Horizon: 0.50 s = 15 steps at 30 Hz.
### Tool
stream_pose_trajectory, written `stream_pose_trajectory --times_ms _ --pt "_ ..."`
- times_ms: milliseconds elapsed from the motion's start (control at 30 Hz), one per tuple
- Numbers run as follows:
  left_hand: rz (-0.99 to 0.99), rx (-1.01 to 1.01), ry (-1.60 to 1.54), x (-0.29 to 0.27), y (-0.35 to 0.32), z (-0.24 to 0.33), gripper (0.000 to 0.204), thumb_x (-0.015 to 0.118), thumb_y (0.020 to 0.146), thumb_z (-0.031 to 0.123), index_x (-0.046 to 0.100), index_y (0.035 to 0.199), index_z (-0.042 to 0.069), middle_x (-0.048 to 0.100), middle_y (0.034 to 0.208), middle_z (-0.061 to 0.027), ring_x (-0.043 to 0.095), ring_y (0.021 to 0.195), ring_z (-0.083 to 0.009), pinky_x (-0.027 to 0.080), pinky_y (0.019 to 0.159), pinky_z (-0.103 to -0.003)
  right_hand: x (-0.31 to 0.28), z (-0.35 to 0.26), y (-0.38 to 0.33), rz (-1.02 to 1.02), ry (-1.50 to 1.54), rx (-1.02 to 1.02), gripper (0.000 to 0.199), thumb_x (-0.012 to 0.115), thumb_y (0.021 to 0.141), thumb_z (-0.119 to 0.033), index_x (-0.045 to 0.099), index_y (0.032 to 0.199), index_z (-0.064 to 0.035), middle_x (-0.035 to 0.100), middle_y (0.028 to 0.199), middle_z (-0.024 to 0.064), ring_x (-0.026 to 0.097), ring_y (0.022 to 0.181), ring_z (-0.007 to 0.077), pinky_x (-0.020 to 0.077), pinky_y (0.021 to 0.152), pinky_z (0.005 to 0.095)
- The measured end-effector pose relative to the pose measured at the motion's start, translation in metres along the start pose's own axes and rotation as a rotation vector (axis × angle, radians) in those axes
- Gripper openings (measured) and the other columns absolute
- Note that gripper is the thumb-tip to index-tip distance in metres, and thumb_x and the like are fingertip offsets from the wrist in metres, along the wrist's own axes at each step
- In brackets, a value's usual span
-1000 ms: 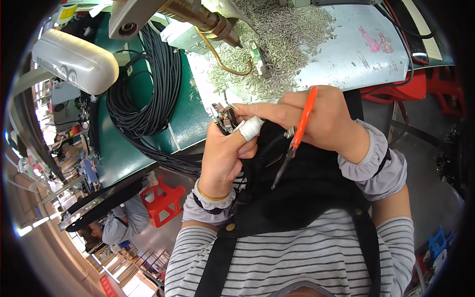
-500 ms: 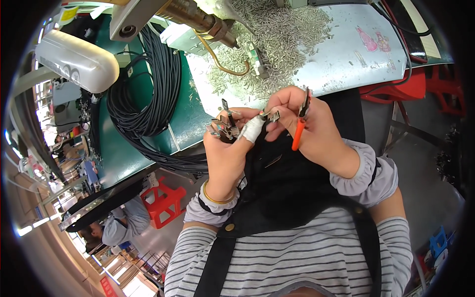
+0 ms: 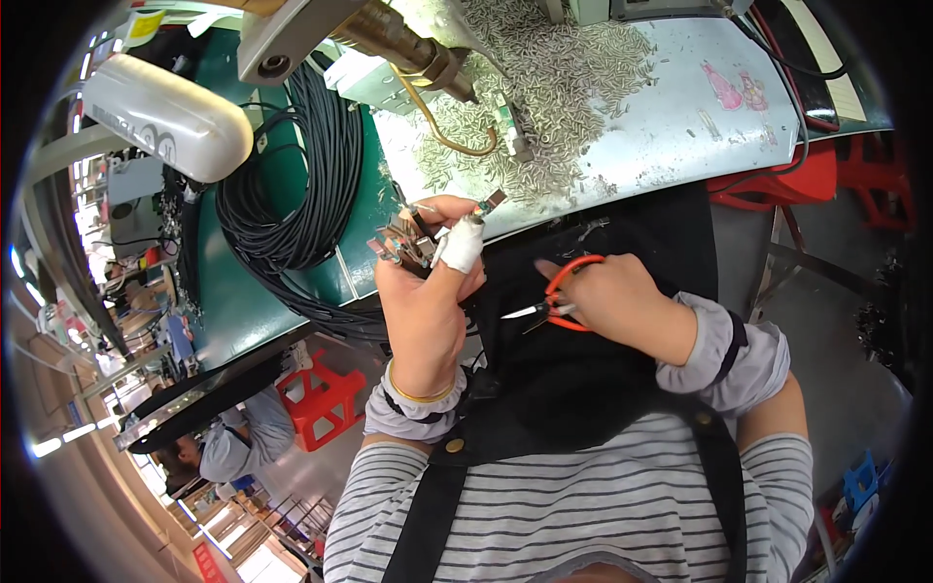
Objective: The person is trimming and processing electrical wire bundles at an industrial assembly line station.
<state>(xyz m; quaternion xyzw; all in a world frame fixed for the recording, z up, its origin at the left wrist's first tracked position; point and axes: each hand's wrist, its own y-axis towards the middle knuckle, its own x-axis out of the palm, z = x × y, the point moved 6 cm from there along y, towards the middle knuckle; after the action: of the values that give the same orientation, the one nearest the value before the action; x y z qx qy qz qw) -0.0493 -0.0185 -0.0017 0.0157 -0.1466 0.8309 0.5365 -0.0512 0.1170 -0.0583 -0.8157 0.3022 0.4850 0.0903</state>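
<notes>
My left hand point(image 3: 425, 303) is raised at the bench edge and grips a bunch of black cable ends with metal connectors point(image 3: 403, 238); its forefinger is wrapped in white tape point(image 3: 460, 246). My right hand point(image 3: 614, 294) sits lower, over my black apron, closed on small scissors with orange handles point(image 3: 562, 296), their blades pointing left toward my left hand. The black cables run from my left hand down to a large coil point(image 3: 292, 185) on the green bench.
A heap of small metal pins point(image 3: 564, 87) covers the white bench top point(image 3: 680, 126). A brass-nosed machine head point(image 3: 389, 44) and a white lamp point(image 3: 165, 117) hang over the bench. Red stools point(image 3: 326, 398) stand below, and another person point(image 3: 228, 442) sits at lower left.
My right hand with the scissors has dropped away from the connectors, down and to the right onto my apron. My left hand stays up holding the cable ends.
</notes>
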Motion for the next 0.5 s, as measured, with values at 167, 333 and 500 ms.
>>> stream_pose_trajectory --times_ms 167,333,500 --pt "-0.035 -0.068 0.002 0.002 0.001 -0.003 0.012 0.055 0.080 0.000 0.051 0.091 -0.002 0.042 0.060 0.0013 0.031 0.044 -0.0039 0.022 0.041 -0.019 -0.033 0.012 0.010 0.237 0.334 0.161 0.025 0.067 0.072 -0.024 0.056 0.084 -0.0056 0.051 0.052 0.0049 0.052 0.042 0.0193 0.0386 0.039 0.0283" --pt "-0.040 -0.040 0.070 0.005 0.000 -0.002 0.013 0.059 0.077 0.000 0.055 0.089 0.000 0.047 0.070 0.0013 0.037 0.052 -0.0027 0.027 0.045 -0.017 -0.052 0.018 0.026 0.215 0.489 0.300 0.032 0.071 0.068 -0.030 0.053 0.072 -0.0035 0.051 0.050 0.0071 0.054 0.044 0.0238 0.0390 0.041 0.0308" --pt "-0.014 0.042 0.168 0.008 0.000 0.001 0.015 0.062 0.074 -0.001 0.057 0.088 0.001 0.050 0.075 0.0020 0.040 0.056 -0.0018 0.030 0.047 -0.016 -0.046 0.015 0.033 0.171 0.415 0.292 0.033 0.070 0.069 -0.027 0.049 0.065 -0.0016 0.049 0.047 0.0077 0.052 0.041 0.0233 0.0378 0.040 0.0320"
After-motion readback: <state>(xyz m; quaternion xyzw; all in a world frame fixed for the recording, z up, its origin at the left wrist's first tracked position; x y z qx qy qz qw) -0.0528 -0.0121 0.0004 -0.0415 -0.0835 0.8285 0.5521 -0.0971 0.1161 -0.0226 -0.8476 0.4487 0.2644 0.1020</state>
